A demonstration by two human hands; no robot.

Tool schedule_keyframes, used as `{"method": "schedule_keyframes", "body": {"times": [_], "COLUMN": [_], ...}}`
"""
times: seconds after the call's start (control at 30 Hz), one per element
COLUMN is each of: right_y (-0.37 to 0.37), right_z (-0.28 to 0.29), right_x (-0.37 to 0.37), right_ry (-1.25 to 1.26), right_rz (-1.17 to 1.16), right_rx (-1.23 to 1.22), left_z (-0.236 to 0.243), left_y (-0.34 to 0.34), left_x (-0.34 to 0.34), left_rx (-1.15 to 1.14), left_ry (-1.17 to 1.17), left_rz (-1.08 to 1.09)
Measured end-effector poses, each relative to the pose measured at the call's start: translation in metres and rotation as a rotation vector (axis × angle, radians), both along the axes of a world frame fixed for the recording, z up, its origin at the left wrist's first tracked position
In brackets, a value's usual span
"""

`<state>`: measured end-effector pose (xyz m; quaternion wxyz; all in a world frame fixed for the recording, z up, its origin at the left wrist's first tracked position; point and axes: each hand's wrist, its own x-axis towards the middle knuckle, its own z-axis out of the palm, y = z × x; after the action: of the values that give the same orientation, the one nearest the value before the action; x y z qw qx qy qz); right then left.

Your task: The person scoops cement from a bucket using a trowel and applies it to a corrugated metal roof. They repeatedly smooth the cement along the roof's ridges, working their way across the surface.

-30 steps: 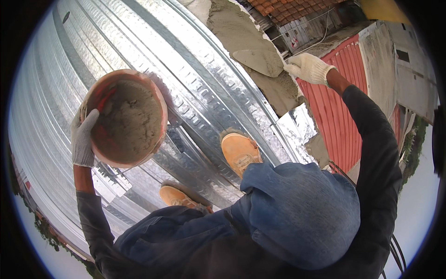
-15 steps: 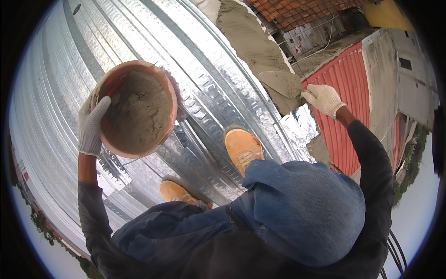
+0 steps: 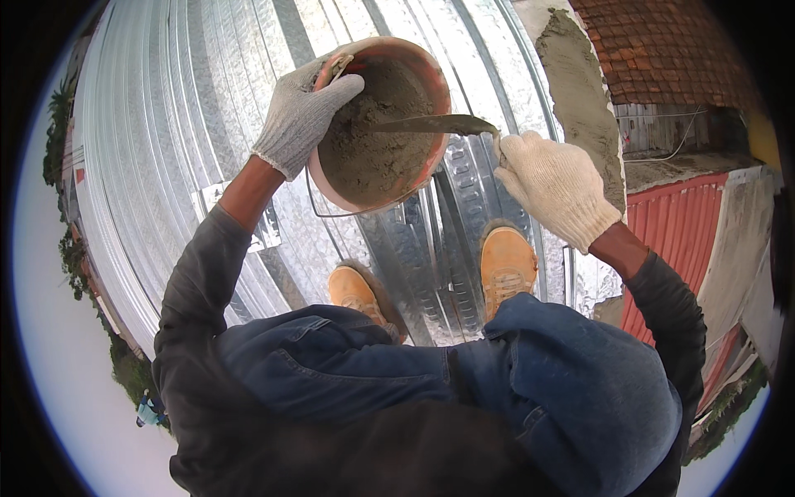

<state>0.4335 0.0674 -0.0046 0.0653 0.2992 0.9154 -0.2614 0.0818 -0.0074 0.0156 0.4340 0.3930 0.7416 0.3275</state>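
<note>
Left hand [image 3: 300,116] grips mortar bucket [image 3: 389,99] rim | right hand [image 3: 556,186] closed on trowel [image 3: 431,124] | corrugated metal roof [image 3: 182,124] underfoot

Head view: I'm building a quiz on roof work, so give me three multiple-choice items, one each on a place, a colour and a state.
1. Where is the tip of the grey metal trowel?
A in the mortar
B on the roof
C in a pocket
2. What colour are the boots?
A black
B orange-tan
C white
3. How is the round orange bucket of grey mortar supported?
A standing on the roof
B hanging from a hook
C gripped at the rim by the left hand

A: blade reaches into the bucket from the right hand.
B: both look orange-tan.
C: gloved fingers curl over the rim.
</note>
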Motion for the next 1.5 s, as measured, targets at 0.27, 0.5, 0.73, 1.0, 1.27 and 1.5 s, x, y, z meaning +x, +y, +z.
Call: {"method": "schedule_keyframes", "body": {"times": [0.27,0.5,0.73,1.0,1.27,1.5], "right_y": [-0.027,-0.034,-0.063,-0.124,-0.188,-0.171], "right_z": [-0.03,-0.006,-0.023,0.017,-0.045,-0.056], "right_x": [-0.07,-0.072,-0.012,0.117,0.174,0.147], "right_ry": [-0.032,0.051,0.254,0.072,-0.204,0.599], "right_rz": [0.088,-0.089,-0.351,-0.992,-1.19,-1.917], "right_rx": [-0.312,-0.919,-1.193,-0.39,0.144,-0.694], "left_z": [-0.009,-0.007,-0.009,-0.008,-0.014,-0.012], "left_y": [-0.003,0.007,0.006,0.008,0.013,0.009], "left_x": [-0.002,0.005,-0.006,-0.01,-0.032,-0.028], "left_rx": [0.063,0.056,0.032,-0.016,-0.029,-0.008], "left_ry": [0.044,-0.019,-0.081,-0.09,-0.087,-0.071], "left_rz": [0.033,0.06,0.086,0.032,0.022,0.008]}}
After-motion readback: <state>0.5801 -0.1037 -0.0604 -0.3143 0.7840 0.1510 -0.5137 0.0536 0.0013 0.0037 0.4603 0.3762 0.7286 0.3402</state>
